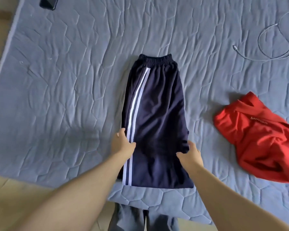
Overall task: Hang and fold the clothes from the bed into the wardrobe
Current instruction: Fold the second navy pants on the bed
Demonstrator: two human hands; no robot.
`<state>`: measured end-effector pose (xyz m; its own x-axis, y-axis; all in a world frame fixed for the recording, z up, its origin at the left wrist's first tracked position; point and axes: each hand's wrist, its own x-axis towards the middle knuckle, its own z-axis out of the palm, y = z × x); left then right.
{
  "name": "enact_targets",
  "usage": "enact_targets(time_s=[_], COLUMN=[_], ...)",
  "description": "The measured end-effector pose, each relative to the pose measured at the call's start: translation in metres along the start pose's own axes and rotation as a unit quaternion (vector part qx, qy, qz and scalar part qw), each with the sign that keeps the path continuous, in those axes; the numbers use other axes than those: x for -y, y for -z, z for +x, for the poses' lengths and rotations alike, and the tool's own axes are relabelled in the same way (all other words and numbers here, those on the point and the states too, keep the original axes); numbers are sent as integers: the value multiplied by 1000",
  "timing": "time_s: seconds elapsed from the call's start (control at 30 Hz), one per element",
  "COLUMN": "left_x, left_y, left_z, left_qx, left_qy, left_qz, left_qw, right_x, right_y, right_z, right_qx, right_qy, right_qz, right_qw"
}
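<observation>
Dark navy track trousers (158,114) with two white side stripes lie flat on the blue quilted bed (65,80), folded leg on leg, waistband at the far end. My left hand (123,144) grips the striped left edge of the trousers about two thirds of the way down. On the right edge at the same height, my right hand (189,155) pinches the bunched fabric. A crumpled red shirt (259,140) lies on the bed to the right, apart from the trousers.
A white charging cable (274,42) coils at the far right of the bed. A black phone (47,3) lies at the far left corner. The bed's near edge runs just past the trouser hems, with tan floor (10,197) at the lower left.
</observation>
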<state>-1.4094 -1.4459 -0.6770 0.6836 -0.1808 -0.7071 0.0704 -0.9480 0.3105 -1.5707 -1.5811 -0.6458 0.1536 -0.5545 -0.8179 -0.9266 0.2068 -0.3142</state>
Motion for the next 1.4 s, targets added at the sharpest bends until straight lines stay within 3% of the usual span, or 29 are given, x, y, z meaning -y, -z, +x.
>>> enact_targets(time_s=[0.1, 0.27, 0.43, 0.67, 0.8, 0.87, 1.03, 1.13, 1.2, 1.27, 1.33, 1.4], left_x=[26, 55, 71, 81, 87, 93, 109, 104, 97, 91, 88, 96], left_y=[-21, -35, -44, -41, -37, -37, -43, -49, -53, -59, -65, -73], left_z=[-7, -26, -43, -47, -58, -67, -80, -82, -83, -82, -84, -77], left_qx=[-2, -71, -7, 38, 62, 60, 20, -71, -143, -133, -8, 82], left_qy=[28, 68, 90, 93, 112, 130, 142, 37, -127, -320, -385, -346], left_qz=[-33, -70, -84, -63, -232, -264, -189, 50, 188, 268, 371, 456], left_qw=[999, 993, 992, 993, 964, 954, 972, 996, 963, 899, 845, 816], right_x=[-29, -54, -64, -79, -84, -93, -112, -113, -106, -101, -98, -103], right_y=[-13, -20, -23, -14, -13, -12, -17, -27, -31, -36, -42, -48], right_z=[7, 14, 8, 4, 1, -2, -15, -23, -32, -35, -33, -23], right_qx=[9, -27, 41, 87, 107, 106, 106, -48, -143, -169, -71, 56], right_qy=[-30, -28, -27, -26, -51, -72, -88, 29, 186, 357, 407, 381], right_qz=[17, 55, 111, 94, 113, 122, 81, -134, -230, -310, -424, -492], right_qw=[999, 998, 993, 991, 987, 984, 987, 989, 944, 865, 806, 781])
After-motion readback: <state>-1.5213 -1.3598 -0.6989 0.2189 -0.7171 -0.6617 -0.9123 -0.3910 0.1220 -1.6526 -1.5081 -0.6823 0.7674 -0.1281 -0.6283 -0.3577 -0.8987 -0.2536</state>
